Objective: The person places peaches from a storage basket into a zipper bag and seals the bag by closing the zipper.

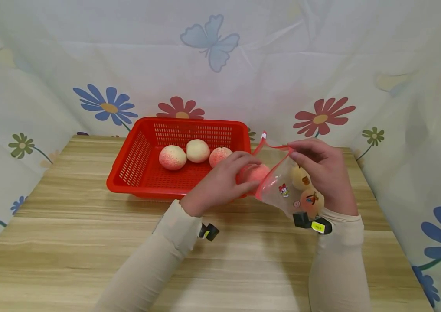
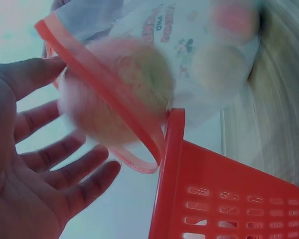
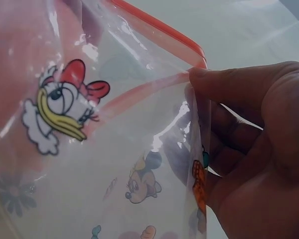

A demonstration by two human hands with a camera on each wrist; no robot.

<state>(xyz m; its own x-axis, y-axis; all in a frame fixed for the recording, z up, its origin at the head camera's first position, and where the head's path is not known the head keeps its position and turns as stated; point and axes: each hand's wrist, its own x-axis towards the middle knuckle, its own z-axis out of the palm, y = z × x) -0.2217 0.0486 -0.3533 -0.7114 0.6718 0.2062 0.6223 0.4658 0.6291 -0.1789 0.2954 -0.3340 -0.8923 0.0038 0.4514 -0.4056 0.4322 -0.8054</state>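
Observation:
My right hand (image 1: 323,169) pinches the red-edged rim of a clear zip bag (image 1: 279,188) printed with cartoon figures; thumb and fingertips grip its corner in the right wrist view. Two peaches (image 1: 309,201) lie low inside the bag. A pinkish peach (image 2: 117,89) fills the bag's mouth, blurred, in the left wrist view. My left hand (image 1: 224,180) is beside it with fingers spread and loosely bent, the thumb tip right at the bag's rim. Under that hand stands the right end of a red plastic basket (image 1: 126,188).
Three more peaches (image 1: 172,157) sit in the basket, one partly behind my left hand. The basket stands on a wood-grain table (image 1: 68,242). A white curtain (image 1: 263,86) with flowers and a butterfly hangs behind and at both sides.

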